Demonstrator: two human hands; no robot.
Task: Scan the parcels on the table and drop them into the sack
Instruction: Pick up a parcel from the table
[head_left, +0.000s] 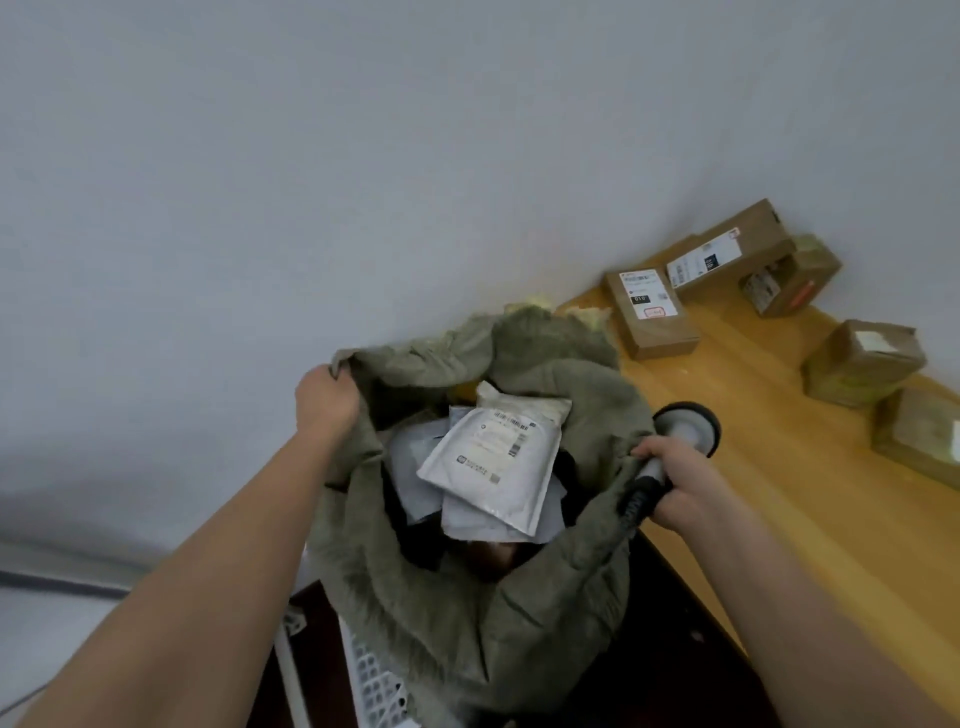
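Left grip (327, 397) clutches sack (467, 613); right (680, 480), scanner (675, 431).

Two bare forearms, entering from the near left and near right corners. No sleeve, watch, ring or glove on left hand (326, 397) or right hand (680, 480). Slim wrists; short, unpainted nails on the right hand's fingers.

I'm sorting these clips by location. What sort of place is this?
Likely a parcel sorting spot: labelled cardboard boxes on a wooden table, a sack filled with mailers, and a handheld scanner.
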